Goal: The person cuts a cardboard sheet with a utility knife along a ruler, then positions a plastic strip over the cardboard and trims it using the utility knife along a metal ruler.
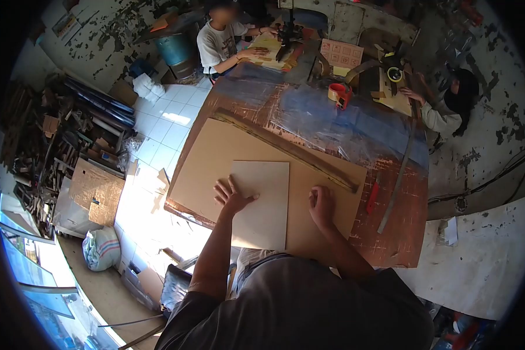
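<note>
A pale grey rectangular board lies on a larger brown cardboard sheet on the worktable. My left hand rests across the left edge of the pale board with its fingers spread. To the right of that board, my right hand is over the brown sheet with its fingers curled in. Whatever it may hold is hidden. Along the sheet's far edge lies a long, worn wooden strip. A red cutter knife and a long metal ruler lie right of the sheet.
A red tape dispenser stands farther back on the scratched table. Two other people work at the far side, one near a black machine. Scrap wood and a white sack are on the left.
</note>
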A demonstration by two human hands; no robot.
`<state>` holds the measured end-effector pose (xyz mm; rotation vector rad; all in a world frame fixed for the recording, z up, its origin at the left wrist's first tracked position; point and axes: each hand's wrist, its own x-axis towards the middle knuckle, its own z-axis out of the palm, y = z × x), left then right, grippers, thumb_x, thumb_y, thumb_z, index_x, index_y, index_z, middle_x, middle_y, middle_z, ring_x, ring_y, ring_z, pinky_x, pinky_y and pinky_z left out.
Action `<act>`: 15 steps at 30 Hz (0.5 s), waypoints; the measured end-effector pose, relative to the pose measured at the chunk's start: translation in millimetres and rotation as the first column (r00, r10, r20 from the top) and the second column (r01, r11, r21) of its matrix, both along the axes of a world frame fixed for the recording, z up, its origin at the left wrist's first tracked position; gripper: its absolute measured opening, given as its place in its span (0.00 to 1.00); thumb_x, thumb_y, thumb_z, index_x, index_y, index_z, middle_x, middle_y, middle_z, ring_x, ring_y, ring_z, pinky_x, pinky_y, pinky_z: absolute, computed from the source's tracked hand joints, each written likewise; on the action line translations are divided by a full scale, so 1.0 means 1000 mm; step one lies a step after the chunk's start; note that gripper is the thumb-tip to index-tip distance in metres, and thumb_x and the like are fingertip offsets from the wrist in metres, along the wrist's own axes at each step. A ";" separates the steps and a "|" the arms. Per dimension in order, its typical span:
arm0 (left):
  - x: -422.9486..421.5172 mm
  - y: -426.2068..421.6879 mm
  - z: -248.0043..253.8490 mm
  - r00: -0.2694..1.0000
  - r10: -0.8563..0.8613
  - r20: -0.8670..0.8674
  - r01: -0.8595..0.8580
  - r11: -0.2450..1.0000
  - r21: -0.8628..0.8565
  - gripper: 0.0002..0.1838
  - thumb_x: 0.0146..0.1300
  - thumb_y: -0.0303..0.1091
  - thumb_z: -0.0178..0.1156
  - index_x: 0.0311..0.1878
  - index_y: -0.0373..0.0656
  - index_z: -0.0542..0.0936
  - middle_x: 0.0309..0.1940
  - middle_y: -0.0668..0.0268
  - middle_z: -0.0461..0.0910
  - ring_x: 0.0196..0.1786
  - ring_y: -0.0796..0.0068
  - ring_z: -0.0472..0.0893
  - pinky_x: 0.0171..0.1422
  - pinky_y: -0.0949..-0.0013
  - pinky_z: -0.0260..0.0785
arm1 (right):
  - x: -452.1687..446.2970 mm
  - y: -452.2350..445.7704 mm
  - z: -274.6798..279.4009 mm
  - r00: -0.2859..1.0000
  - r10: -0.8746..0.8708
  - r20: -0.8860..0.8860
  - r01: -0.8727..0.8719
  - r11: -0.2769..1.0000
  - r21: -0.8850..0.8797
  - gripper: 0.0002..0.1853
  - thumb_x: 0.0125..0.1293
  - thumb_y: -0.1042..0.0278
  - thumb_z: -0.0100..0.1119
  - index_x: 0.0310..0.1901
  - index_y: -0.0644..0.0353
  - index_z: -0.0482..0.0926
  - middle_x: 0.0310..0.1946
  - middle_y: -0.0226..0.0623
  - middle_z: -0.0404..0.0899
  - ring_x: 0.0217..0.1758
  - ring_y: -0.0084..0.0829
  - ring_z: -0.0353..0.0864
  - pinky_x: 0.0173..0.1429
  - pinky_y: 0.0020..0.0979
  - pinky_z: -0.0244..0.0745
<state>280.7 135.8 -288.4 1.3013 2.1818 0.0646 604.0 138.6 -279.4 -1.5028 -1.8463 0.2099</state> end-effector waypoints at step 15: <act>0.001 -0.002 -0.004 1.000 0.013 -0.022 -0.011 0.998 0.058 0.80 0.40 0.79 0.70 0.81 0.53 0.25 0.76 0.35 0.12 0.78 0.30 0.16 0.76 0.24 0.24 | 0.005 0.001 -0.010 0.999 -0.002 -0.034 0.002 1.000 -0.001 0.13 0.59 0.74 0.64 0.45 0.55 0.74 0.38 0.39 0.77 0.43 0.45 0.76 0.49 0.46 0.72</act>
